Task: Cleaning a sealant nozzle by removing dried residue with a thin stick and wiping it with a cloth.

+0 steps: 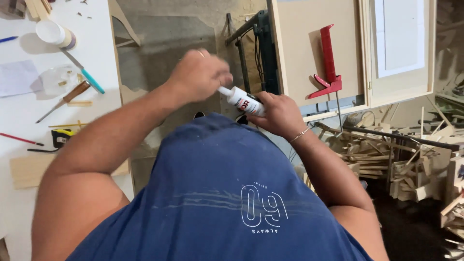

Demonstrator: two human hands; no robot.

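A white cartridge tube with a red and black label lies slanted between my two hands, in front of my blue shirt. My right hand is wrapped around the tube's body. My left hand is closed around the tube's white nozzle end and is blurred. A thin bracelet sits on my right wrist.
A red caulking gun lies on a beige board to the right. A white table on the left carries a tape roll, a teal-handled knife, a wooden-handled tool, a tape measure and pencils. Wood offcuts pile up at the right.
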